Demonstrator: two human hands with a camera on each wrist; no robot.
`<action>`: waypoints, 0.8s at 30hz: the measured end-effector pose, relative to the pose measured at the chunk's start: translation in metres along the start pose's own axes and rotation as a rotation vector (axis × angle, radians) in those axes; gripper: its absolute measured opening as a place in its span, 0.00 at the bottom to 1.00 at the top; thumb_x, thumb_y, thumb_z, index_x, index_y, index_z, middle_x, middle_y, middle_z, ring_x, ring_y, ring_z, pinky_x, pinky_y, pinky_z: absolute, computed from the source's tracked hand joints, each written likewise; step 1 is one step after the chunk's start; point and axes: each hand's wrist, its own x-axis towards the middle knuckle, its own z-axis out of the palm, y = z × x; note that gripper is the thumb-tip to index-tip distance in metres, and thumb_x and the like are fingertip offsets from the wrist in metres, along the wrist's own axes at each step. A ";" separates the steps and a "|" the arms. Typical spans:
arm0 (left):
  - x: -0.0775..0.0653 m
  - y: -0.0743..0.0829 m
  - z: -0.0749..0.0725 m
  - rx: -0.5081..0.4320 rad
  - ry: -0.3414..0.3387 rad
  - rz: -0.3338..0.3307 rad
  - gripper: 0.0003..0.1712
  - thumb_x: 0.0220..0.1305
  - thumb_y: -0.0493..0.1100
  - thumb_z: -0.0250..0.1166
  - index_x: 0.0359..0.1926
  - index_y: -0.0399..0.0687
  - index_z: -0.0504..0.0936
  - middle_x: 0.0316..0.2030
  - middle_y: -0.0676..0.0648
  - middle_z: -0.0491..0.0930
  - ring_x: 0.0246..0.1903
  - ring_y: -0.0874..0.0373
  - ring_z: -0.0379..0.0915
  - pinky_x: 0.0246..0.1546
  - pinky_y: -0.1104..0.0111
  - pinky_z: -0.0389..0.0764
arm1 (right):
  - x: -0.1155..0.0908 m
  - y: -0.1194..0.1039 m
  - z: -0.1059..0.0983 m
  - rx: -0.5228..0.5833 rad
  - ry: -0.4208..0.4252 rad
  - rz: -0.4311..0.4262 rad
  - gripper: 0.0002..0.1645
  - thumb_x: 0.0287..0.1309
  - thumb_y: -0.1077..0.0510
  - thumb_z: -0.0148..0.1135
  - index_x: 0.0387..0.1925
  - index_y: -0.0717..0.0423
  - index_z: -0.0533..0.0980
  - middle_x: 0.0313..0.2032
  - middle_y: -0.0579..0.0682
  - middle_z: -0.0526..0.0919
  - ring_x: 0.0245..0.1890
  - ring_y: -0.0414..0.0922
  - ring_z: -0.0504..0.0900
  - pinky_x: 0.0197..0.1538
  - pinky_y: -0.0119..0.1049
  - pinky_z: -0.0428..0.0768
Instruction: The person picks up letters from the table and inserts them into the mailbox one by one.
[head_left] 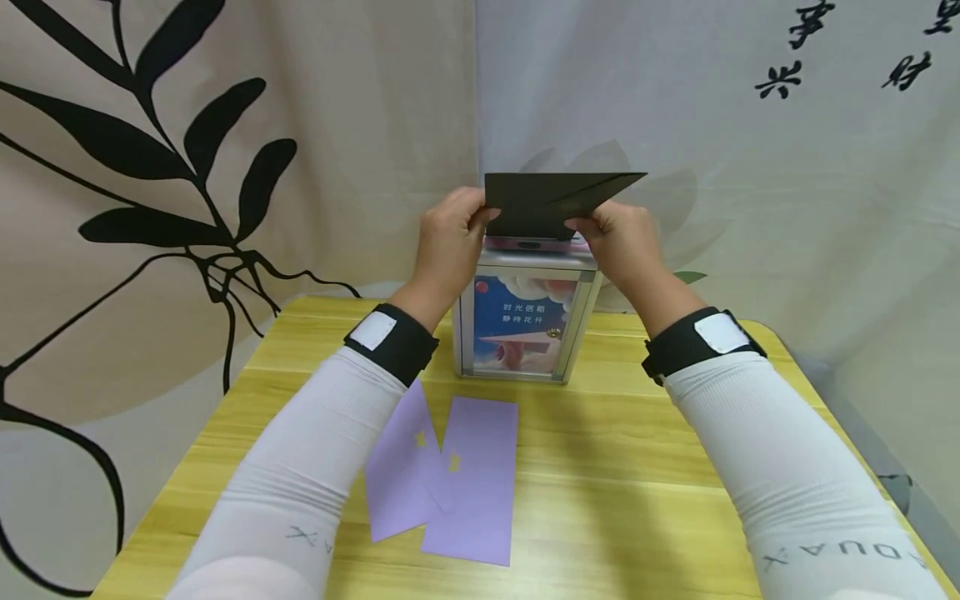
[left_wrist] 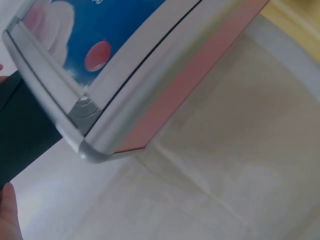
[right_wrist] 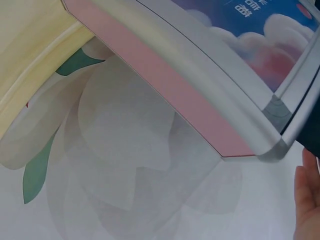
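Note:
A black envelope [head_left: 547, 204] with a slanted right side is held upright above the box [head_left: 517, 321], which is silver-framed with a blue picture front and pink panels. My left hand [head_left: 452, 237] pinches its left edge between thumb and fingers. Near the lower right side, my right hand [head_left: 621, 242] pinches it too. The envelope's lower edge meets the box's top, but I cannot tell whether any of it sits in a slot. In the left wrist view, part of the envelope [left_wrist: 25, 130] shows behind the box's corner, with fingertips [left_wrist: 8, 207] at its edge.
Two purple envelopes [head_left: 480, 492] with small gold marks lie overlapping on the yellow wooden table [head_left: 622, 500], in front of the box. Behind stands a pale curtain [head_left: 375, 125] with a black plant print on the left and black characters on the right.

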 end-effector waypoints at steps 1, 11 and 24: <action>0.000 -0.001 0.001 -0.001 -0.006 -0.008 0.08 0.66 0.37 0.60 0.37 0.34 0.82 0.38 0.40 0.82 0.41 0.50 0.79 0.48 0.68 0.78 | 0.001 0.000 0.001 0.008 -0.001 0.000 0.09 0.63 0.61 0.60 0.41 0.58 0.83 0.34 0.58 0.86 0.28 0.52 0.79 0.32 0.40 0.67; 0.003 -0.013 0.012 0.025 -0.059 -0.094 0.08 0.66 0.36 0.60 0.37 0.34 0.81 0.38 0.39 0.82 0.41 0.50 0.79 0.47 0.66 0.77 | 0.001 0.008 0.008 0.086 -0.117 0.077 0.08 0.64 0.65 0.58 0.42 0.59 0.82 0.39 0.61 0.86 0.38 0.56 0.81 0.38 0.45 0.74; 0.002 -0.031 0.030 0.013 -0.071 -0.158 0.08 0.66 0.35 0.61 0.33 0.34 0.81 0.35 0.40 0.82 0.39 0.51 0.77 0.42 0.64 0.77 | -0.011 -0.003 -0.010 0.196 0.052 0.072 0.08 0.64 0.66 0.59 0.44 0.61 0.78 0.41 0.58 0.85 0.46 0.53 0.83 0.49 0.48 0.80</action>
